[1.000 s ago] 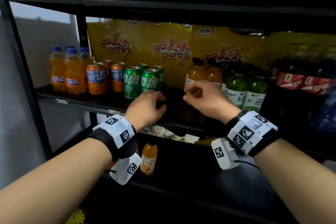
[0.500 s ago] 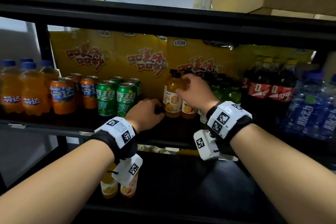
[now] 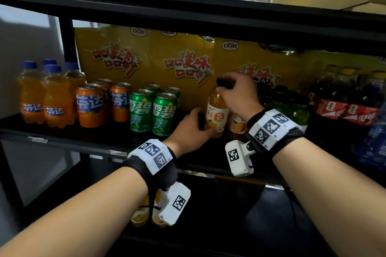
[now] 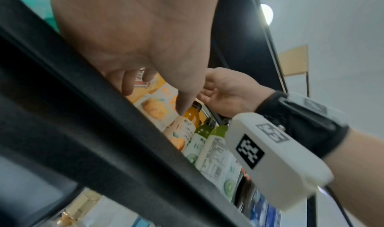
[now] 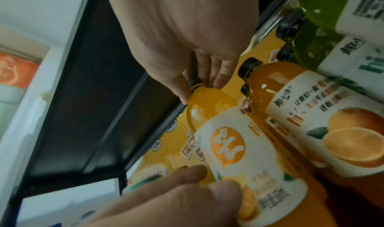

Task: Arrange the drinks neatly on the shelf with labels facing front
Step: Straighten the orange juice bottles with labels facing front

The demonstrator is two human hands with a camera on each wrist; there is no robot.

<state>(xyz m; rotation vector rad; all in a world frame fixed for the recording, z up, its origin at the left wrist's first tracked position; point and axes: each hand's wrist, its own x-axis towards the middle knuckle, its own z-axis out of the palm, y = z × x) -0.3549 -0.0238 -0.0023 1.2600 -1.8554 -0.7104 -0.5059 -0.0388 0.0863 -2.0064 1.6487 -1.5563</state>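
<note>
Dim shelf interior, blurred wrist views, bright ceiling lamp (image 4: 266, 15).

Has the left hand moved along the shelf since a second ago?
Yes. The left hand has gone rightward, away from the green cans, and now grips the base of the orange juice bottle.

Orange juice bottle (image 3: 216, 113) with black cap stands upright on shelf (image 3: 62, 134), white label facing front.
</note>
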